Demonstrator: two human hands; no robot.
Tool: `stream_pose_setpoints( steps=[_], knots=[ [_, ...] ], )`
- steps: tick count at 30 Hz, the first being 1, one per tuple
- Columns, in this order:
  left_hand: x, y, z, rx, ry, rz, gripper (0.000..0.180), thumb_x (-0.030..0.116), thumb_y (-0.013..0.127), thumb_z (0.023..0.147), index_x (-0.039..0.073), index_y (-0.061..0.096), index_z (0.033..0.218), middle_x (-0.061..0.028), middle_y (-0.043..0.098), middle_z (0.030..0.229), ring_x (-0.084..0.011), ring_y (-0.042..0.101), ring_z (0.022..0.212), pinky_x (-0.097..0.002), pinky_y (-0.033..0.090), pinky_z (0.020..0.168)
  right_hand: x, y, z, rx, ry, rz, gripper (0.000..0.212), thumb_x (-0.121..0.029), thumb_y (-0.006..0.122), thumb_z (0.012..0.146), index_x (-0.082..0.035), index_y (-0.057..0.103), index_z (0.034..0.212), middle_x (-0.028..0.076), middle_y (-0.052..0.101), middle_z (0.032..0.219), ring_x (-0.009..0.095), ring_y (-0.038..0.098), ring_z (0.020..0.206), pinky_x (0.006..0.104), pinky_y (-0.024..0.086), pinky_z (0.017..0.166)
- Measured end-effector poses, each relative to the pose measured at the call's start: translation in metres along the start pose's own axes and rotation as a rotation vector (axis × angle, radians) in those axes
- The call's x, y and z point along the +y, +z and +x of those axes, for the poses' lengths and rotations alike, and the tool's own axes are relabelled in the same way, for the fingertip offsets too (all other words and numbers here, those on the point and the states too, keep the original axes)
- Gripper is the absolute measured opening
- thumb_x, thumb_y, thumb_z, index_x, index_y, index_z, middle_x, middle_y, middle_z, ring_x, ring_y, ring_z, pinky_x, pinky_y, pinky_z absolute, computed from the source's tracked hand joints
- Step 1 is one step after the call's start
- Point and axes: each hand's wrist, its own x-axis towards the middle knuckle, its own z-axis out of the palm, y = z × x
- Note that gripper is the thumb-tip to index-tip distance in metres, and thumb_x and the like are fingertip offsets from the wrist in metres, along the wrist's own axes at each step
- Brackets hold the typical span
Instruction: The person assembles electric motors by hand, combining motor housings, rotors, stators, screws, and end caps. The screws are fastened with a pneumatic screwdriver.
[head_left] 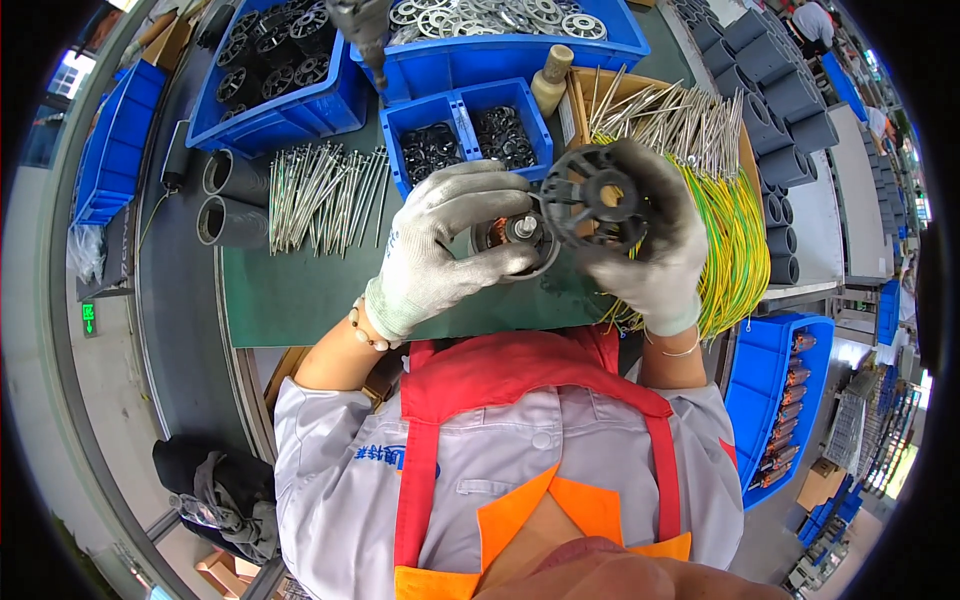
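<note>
My left hand [435,240], in a pale work glove, is closed around a small motor [535,258] over the green bench mat. A silver shaft and some copper winding show at the motor's open top. My right hand [668,250], also gloved and slightly blurred, grips a black spoked end cover [578,205]. This cover is tilted, just right of the shaft and overlapping the motor's edge from this angle; whether they touch I cannot tell. Right behind the hands are two small blue bins [398,122] of dark washer-like parts.
Long metal rods [325,195] lie left, beside two grey tubes [232,222]. A powered driver [360,30] hangs above. A rod box [690,125] and yellow-green wires [735,250] sit right. Blue bins of black covers [345,105] and metal discs [625,45] stand behind.
</note>
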Motion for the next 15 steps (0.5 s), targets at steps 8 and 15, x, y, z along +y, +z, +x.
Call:
stream_pose_setpoints(
  steps=[8, 15],
  knots=[
    [-0.007, 0.003, -0.013, 0.230, 0.002, -0.315, 0.101, 0.051, 0.084, 0.069, -0.005, 0.041, 0.142, -0.0211, 0.046, 0.143, -0.0313, 0.046, 0.133, -0.0426, 0.033, 0.112, -0.008, 0.005, 0.021, -0.214, -0.039, 0.261, 0.080, -0.021, 0.090, 0.055, -0.001, 0.059, 0.126, 0.020, 0.061, 0.122, 0.031, 0.063, 0.111, 0.0394, 0.052, 0.092],
    [-0.003, 0.005, -0.010, 0.264, 0.184, 0.117, 0.056, 0.033, 0.085, 0.067, 0.005, 0.068, 0.112, -0.0135, 0.063, 0.122, -0.0364, 0.055, 0.120, -0.0480, 0.041, 0.102, -0.009, 0.003, 0.013, 0.060, 0.142, 0.508, 0.083, -0.008, 0.085, 0.057, 0.004, 0.052, 0.131, 0.015, 0.058, 0.127, 0.024, 0.060, 0.114, 0.0359, 0.050, 0.097]
  ],
)
